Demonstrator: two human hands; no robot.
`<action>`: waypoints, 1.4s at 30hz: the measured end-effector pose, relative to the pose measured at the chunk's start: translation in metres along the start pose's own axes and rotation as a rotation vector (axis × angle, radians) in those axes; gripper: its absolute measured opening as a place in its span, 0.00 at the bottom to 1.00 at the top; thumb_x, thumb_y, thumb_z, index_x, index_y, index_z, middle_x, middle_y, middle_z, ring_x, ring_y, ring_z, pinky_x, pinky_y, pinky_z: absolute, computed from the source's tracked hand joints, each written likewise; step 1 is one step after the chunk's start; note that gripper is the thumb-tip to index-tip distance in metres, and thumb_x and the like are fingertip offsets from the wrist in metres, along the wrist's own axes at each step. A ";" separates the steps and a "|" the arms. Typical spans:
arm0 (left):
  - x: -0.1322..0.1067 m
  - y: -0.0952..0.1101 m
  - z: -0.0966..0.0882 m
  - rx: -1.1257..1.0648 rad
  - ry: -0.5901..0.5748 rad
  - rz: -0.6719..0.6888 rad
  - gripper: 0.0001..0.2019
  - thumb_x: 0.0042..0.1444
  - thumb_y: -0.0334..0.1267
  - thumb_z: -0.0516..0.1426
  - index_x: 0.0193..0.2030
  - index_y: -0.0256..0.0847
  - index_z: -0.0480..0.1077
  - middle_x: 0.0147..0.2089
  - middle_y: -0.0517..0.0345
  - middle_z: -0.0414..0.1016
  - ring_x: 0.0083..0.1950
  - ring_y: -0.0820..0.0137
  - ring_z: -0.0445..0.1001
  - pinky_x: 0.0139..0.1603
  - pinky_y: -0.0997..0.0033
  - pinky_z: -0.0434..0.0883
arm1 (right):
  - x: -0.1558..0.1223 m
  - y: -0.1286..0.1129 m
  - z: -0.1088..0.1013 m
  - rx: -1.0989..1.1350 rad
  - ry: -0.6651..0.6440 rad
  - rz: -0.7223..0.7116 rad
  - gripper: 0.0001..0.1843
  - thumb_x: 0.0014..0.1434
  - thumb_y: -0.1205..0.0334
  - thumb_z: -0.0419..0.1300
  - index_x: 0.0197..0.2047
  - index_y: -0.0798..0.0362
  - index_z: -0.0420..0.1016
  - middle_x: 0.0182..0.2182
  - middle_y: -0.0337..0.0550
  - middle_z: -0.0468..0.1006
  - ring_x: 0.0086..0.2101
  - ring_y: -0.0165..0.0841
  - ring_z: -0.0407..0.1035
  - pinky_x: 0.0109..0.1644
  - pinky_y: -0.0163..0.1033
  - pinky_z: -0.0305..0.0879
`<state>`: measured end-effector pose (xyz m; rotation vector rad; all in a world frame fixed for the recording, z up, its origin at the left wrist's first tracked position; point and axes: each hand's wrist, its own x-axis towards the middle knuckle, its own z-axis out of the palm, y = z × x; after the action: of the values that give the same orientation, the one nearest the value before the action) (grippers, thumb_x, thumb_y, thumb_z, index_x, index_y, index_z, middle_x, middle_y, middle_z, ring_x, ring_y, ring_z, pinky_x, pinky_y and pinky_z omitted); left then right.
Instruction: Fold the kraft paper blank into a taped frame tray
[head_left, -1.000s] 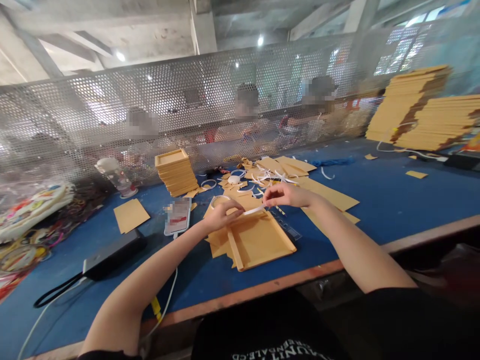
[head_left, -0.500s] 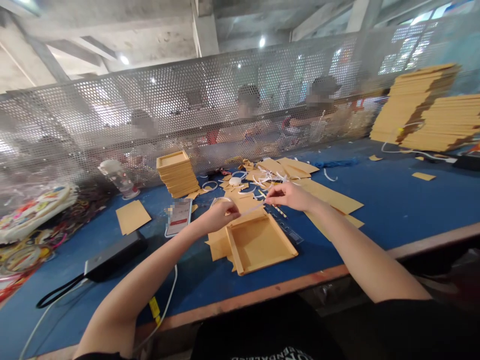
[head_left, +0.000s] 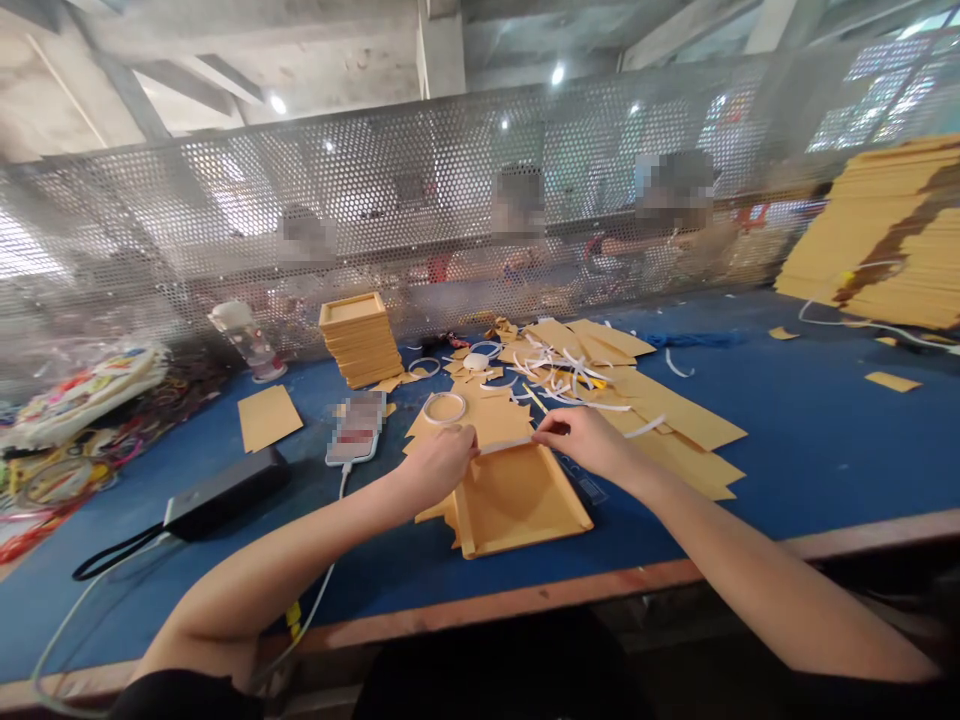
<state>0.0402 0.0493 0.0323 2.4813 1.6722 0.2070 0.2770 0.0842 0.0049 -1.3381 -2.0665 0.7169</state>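
A shallow tan cardboard tray (head_left: 525, 495) with folded-up sides lies in front of me, over other tan sheets. A thin white tape strip (head_left: 506, 445) stretches along its far edge. My left hand (head_left: 444, 465) pinches the strip's left end at the tray's far left corner. At the far right corner, the fingers of my right hand (head_left: 581, 440) are closed on the other end. Just beyond my left hand lies a white tape roll (head_left: 444, 408). White curled backing strips (head_left: 574, 372) are scattered past my right hand.
A stack of finished-looking trays (head_left: 361, 345) stands at the back left, near a clear bottle (head_left: 251, 345). A phone (head_left: 356, 428) and a black power bank (head_left: 225, 492) with cables lie to the left. Tall cardboard stacks (head_left: 877, 220) rise at right, before a perforated metal screen (head_left: 420, 190).
Both hands have come down and toward me, bringing the white strip from above and beyond the tray onto its far edge. More loose white strips show behind the right hand.
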 end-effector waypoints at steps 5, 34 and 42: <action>-0.010 0.008 0.004 0.170 0.017 0.030 0.12 0.63 0.27 0.49 0.52 0.34 0.66 0.44 0.44 0.75 0.45 0.59 0.76 0.44 0.62 0.71 | -0.004 -0.009 0.003 -0.296 0.040 -0.096 0.07 0.59 0.60 0.60 0.30 0.51 0.75 0.30 0.43 0.79 0.33 0.37 0.72 0.35 0.38 0.61; -0.011 0.018 0.013 0.457 -0.003 0.030 0.12 0.57 0.21 0.50 0.41 0.33 0.73 0.39 0.43 0.74 0.44 0.60 0.74 0.44 0.63 0.68 | 0.004 -0.005 0.016 -0.470 -0.011 -0.329 0.07 0.56 0.71 0.58 0.28 0.53 0.72 0.31 0.44 0.77 0.35 0.36 0.71 0.39 0.37 0.60; -0.008 0.017 0.011 0.465 -0.033 0.008 0.13 0.57 0.21 0.50 0.40 0.34 0.73 0.40 0.44 0.73 0.44 0.60 0.74 0.45 0.65 0.69 | 0.006 -0.005 0.017 -0.494 0.008 -0.328 0.07 0.57 0.71 0.58 0.29 0.53 0.72 0.31 0.45 0.77 0.35 0.36 0.71 0.39 0.37 0.61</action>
<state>0.0552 0.0351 0.0248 2.7863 1.8723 -0.2520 0.2600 0.0856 -0.0025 -1.1872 -2.4751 0.0569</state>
